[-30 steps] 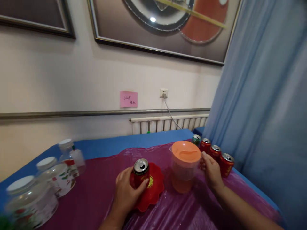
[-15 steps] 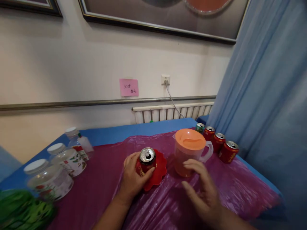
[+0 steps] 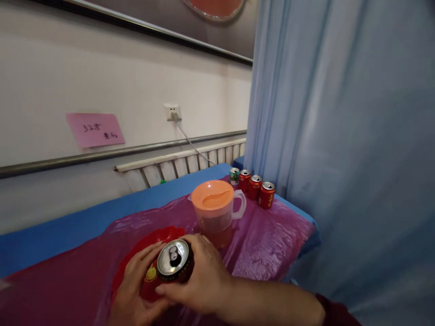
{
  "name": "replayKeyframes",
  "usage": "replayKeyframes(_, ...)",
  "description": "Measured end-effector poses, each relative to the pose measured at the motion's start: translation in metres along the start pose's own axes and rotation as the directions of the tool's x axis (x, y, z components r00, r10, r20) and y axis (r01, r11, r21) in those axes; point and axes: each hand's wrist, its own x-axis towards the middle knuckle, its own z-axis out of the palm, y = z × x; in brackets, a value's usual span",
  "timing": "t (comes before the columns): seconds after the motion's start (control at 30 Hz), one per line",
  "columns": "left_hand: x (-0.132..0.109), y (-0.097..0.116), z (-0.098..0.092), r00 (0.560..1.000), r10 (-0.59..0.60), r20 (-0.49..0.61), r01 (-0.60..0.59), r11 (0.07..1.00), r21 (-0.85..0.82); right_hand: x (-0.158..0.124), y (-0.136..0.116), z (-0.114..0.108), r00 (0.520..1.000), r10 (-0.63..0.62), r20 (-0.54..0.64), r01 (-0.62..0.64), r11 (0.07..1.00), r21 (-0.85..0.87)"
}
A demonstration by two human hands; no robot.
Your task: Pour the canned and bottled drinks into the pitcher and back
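Note:
A red drink can point(image 3: 174, 259) with a silver top and an opened mouth is between my hands, in front of a red scalloped dish point(image 3: 159, 234). My left hand point(image 3: 136, 290) wraps round its left side. From the right, my right hand point(image 3: 207, 276) curls round the can near its rim, the thumb across the front. Just beyond the right hand stands a clear plastic pitcher point(image 3: 217, 224) with an orange lid and some liquid low inside. My hands hide much of the can's lower part.
Several cans stand in a row at the table's right edge, a red can point(image 3: 267, 195) nearest and a green can point(image 3: 234, 176) farthest. Purple plastic sheeting point(image 3: 265, 244) covers the blue table point(image 3: 136, 199). A blue curtain point(image 3: 326, 136) hangs at the right; a radiator point(image 3: 183, 163) lines the wall.
My right hand has come from beside the pitcher and closed on the can, which my left hand was holding. The view has turned right, leaving the jars out of sight.

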Motion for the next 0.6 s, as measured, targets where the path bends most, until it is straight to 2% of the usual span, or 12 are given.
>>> replayKeyframes(0.1,0.001,0.000,-0.004,0.992,0.046,0.113,-0.042,0.998,-0.037,-0.017,0.010,-0.032,0.999,-0.041,-0.013,0.041,0.999,0.025)
replayKeyframes(0.23,0.002,-0.013,-0.003,1.000,-0.022,0.012,0.022,1.000,0.013,-0.046,0.041,-0.096,0.999,0.022,-0.040,-0.021,1.000,0.016)
replayKeyframes(0.3,0.003,-0.017,-0.001,0.996,-0.070,-0.051,0.071,0.997,0.027,-0.054,0.064,-0.131,0.986,0.099,-0.134,-0.108,0.992,-0.061)
replayKeyframes(0.4,0.006,-0.017,0.000,0.985,-0.106,-0.137,0.108,0.994,0.005,-0.051,0.100,-0.182,0.931,0.149,-0.332,-0.216,0.961,-0.174)
replayKeyframes(0.47,0.007,-0.013,0.001,0.977,-0.122,-0.178,0.124,0.992,0.001,-0.039,0.124,-0.211,0.874,0.143,-0.465,-0.278,0.931,-0.237)
replayKeyframes(0.6,0.009,-0.006,0.003,0.960,-0.166,-0.227,0.174,0.985,0.017,-0.012,0.159,-0.247,0.792,0.142,-0.593,-0.364,0.891,-0.273)
